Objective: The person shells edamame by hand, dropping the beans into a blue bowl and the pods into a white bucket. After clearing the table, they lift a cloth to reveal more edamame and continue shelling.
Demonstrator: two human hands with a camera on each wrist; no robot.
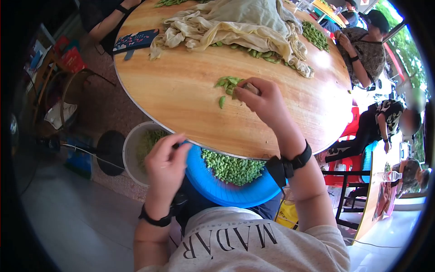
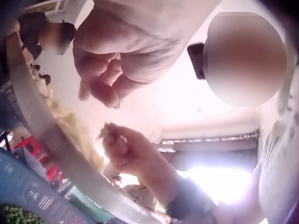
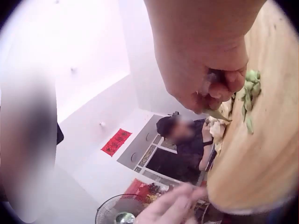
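Over the wooden round table, my right hand [image 1: 266,102] pinches a green bean pod [image 3: 218,115], its tip sticking out below the fingers in the right wrist view. Something small and greyish [image 1: 252,88] shows within the curl of that hand; its kind is unclear. Beside the hand lies a small pile of green pods [image 1: 226,83], with a single pod [image 1: 222,102] just apart from it. My left hand [image 1: 165,156] is off the table's near edge, between a white bucket and a blue basin. Its fingers are loosely bent, with nothing held in the left wrist view.
Shelled green beans [image 1: 233,168] fill part of the blue basin [image 1: 199,179] at my lap. Green scraps lie in the white bucket [image 1: 131,156]. A crumpled cloth [image 1: 226,27] covers more pods on the table [image 1: 158,86]. Other people sit around it, and a patterned blue case [image 1: 136,41] lies far left.
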